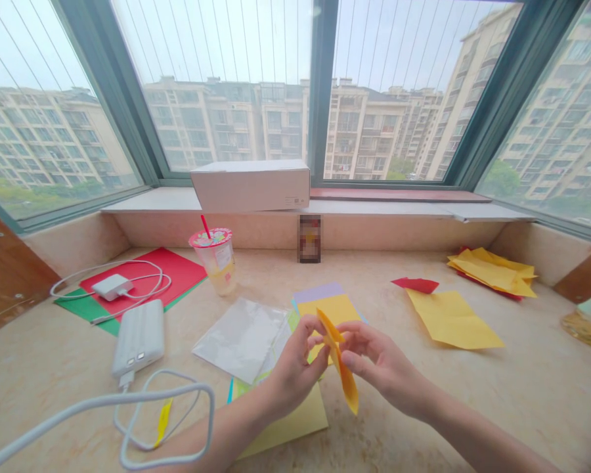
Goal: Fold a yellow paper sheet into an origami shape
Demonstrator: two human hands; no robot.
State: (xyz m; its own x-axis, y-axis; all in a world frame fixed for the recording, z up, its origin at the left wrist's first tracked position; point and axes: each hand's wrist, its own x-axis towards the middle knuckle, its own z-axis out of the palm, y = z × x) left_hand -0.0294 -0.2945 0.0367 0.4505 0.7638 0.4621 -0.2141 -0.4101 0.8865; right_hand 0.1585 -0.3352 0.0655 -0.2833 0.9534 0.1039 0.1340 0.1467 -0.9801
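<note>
A clear plastic sleeve (241,338) is seen on the worktop (473,407) as the left grip (295,361), nearly closed, pinches the top of a folded orange paper (347,387), which hangs between the hands. The right grip (384,368) is closed on it from the other side, a yellow paper sheet (453,320) lying farther right. A close, even pinch at the crease is judged best.
</note>
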